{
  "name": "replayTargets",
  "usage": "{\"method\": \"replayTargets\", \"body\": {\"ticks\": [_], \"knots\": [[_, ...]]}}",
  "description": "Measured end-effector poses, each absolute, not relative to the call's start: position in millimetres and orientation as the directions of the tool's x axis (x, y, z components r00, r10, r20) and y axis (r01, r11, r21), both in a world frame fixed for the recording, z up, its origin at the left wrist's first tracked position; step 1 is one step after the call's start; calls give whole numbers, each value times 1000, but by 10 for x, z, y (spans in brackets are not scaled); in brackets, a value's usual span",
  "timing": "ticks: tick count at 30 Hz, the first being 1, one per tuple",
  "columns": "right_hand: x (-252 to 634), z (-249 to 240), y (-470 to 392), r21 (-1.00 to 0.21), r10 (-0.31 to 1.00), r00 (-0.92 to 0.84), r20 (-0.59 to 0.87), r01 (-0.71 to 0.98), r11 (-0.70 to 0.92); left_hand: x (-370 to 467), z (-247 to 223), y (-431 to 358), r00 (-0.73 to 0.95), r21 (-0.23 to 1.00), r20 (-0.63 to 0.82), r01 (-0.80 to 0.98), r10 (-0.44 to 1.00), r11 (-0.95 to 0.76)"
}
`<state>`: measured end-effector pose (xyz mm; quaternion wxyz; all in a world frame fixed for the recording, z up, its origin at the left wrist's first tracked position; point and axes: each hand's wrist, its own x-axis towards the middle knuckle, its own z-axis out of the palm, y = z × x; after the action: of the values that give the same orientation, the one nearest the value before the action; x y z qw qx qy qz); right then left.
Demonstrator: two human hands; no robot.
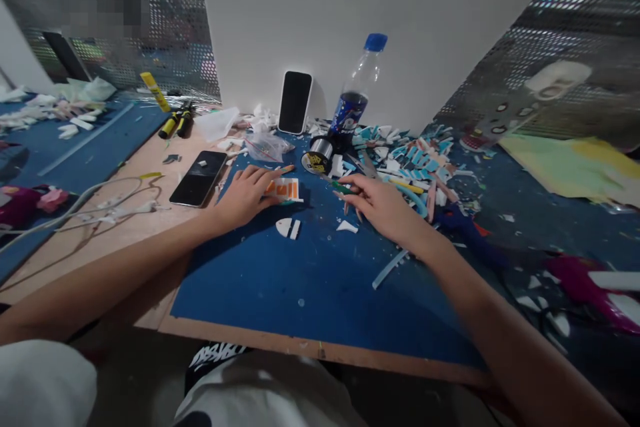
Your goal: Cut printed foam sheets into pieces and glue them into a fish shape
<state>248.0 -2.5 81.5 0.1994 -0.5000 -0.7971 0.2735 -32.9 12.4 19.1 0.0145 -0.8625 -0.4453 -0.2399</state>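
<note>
My left hand [249,197] holds a small white piece with orange patches [284,189] between thumb and fingers, just above the blue mat [250,287]. In my right hand [375,205] is a slim green-handled tool [343,188], gripped by the fingertips, its thin tip pointing left toward the spool of wire [317,155]. A rounded white piece [284,227] and a narrow white strip [295,229] lie on the mat below my left hand. A small white scrap [347,226] rests just below the fingers of my right hand.
A dark phone [199,178] lies at the left; another phone [295,102] leans upright at the back. Beside it stands a cola bottle [352,97]. Foam scraps [415,157] are heaped behind my right hand. A clear stick [390,269] and a magenta glue gun [585,287] lie at the right.
</note>
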Motion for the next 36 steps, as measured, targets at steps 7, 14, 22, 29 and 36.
{"method": "replayTargets", "body": {"ticks": [7, 14, 22, 29, 36], "knots": [[2525, 764, 64, -473, 864, -480, 151, 732, 490, -268, 237, 236, 378, 188, 467, 841, 799, -507], [2686, 693, 57, -357, 858, -494, 141, 783, 509, 78, 149, 368, 548, 194, 364, 746, 753, -637], [2816, 551, 59, -298, 824, -567, 16, 784, 545, -5, 82, 420, 670, 213, 346, 626, 657, -751], [2814, 462, 59, -104, 787, -617, 11, 782, 615, -36, 107, 425, 857, 200, 266, 398, 441, -895], [2821, 412, 55, -47, 770, -639, 8, 768, 638, -143, 163, 495, 933, 204, 113, 316, 343, -927]]}}
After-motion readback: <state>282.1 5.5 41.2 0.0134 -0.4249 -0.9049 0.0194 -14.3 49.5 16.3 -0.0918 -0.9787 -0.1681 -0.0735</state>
